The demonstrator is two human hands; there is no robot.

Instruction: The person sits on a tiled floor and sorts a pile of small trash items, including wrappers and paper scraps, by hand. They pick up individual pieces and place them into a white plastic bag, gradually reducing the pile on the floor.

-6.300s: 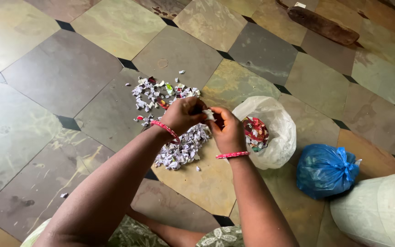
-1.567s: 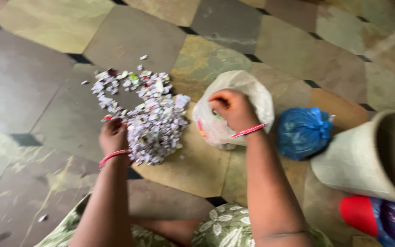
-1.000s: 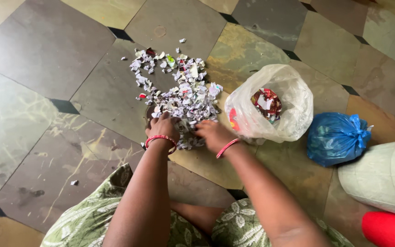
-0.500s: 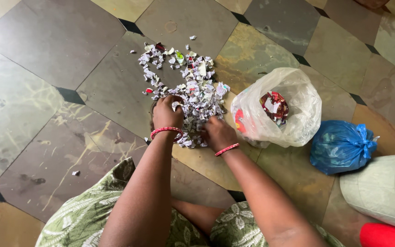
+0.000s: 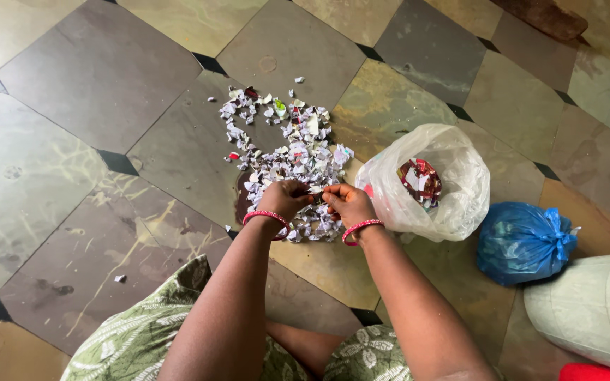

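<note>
Both hands meet low over the near edge of the heap of torn paper bits on the tiled floor. The left hand and right hand each have fingertips pinched closed on the same small pale scrap, which spans the short gap between them with its long axis running left to right. Neither hand is nearer; the scrap sits midway. The heap spreads away from the hands, up the picture. Just to the right of the right hand lies an open clear plastic bag (red-and-white wrappers inside), with a knotted blue bag beyond
</note>
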